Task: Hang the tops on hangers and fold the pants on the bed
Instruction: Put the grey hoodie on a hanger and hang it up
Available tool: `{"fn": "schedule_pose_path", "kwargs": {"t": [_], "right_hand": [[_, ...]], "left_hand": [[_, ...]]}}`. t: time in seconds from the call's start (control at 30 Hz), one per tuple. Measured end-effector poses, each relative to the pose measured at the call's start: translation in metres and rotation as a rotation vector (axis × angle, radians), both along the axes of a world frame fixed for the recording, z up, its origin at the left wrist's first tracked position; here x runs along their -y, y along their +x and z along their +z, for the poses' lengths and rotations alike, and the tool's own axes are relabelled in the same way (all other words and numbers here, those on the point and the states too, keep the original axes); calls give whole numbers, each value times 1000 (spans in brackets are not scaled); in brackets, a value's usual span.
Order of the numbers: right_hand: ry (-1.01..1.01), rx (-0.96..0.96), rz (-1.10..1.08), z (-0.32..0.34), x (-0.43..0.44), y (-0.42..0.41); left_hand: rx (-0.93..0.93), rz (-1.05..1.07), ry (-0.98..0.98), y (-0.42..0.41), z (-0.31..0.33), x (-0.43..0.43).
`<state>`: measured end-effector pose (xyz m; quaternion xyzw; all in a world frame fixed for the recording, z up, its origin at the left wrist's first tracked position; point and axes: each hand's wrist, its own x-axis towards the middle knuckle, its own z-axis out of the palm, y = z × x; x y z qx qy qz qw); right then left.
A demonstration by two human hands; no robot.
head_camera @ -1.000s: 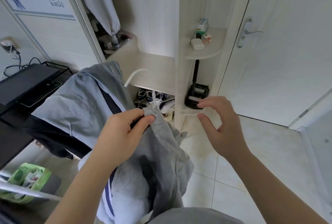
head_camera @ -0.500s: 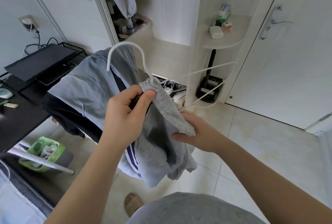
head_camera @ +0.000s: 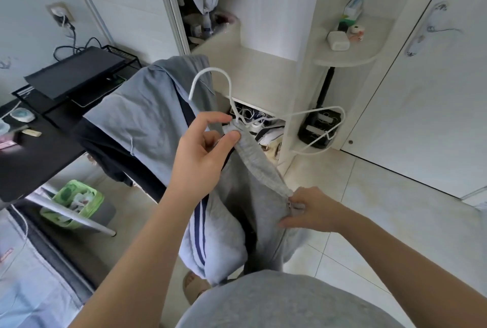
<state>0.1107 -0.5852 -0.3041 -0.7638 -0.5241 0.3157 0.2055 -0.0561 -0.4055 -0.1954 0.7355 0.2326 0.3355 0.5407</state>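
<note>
The room is narrow: a pale tiled floor (head_camera: 382,222), a cream wooden wardrobe (head_camera: 263,69) standing open ahead of me, and a white door (head_camera: 434,117) beside it.

My left hand (head_camera: 203,159) is raised before the wardrobe. Its fingers (head_camera: 232,138), thumb against forefinger, pinch the neck end of a soft grey knitted top (head_camera: 259,169) just under the twisted neck of a thin white wire hanger (head_camera: 210,71); the other fingers are loosely spread. I judge I grip there so the cloth cannot slide off the wire.

My right hand (head_camera: 311,211) is lower and nearer my body. It pinches the top's ribbed edge beside a small metal piece, perhaps a zip pull, and draws that edge taut between the two hands. The pull looks meant to open the garment for the hanger's far arm, which juts bare toward the wardrobe.

The top is limp and bunched, hanging in folds below my hands, above the floor and not yet properly on the hanger. A paler panel with navy stripes hangs against it; I cannot tell whether it belongs to it.

Behind my left hand a blue-grey garment (head_camera: 137,111) is draped over something hidden, beside the black surface (head_camera: 39,159). A corner of the bed (head_camera: 21,288) shows at lower left.
</note>
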Motion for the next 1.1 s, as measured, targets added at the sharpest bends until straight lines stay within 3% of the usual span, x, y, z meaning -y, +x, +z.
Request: {"fn": "schedule_pose_path", "kwargs": {"t": [0.1, 0.2, 0.43, 0.67, 0.83, 0.97, 1.1], "right_hand": [[-142, 243, 57, -10, 3, 5], [-162, 415, 22, -11, 6, 13], [19, 516, -246, -5, 26, 48], [182, 627, -308, 4, 23, 60], [244, 649, -261, 33, 17, 59], [358, 554, -122, 76, -4, 36], [519, 317, 31, 104, -29, 4]], "left_hand": [[-16, -52, 41, 1, -8, -4], [-31, -103, 60, -1, -16, -7], [-136, -94, 92, -18, -23, -25], [-269, -57, 156, -23, -24, -33], [-398, 15, 322, -16, -30, -30], [-454, -20, 422, 6, -30, -6], [-222, -115, 285, 25, -32, 9]]}}
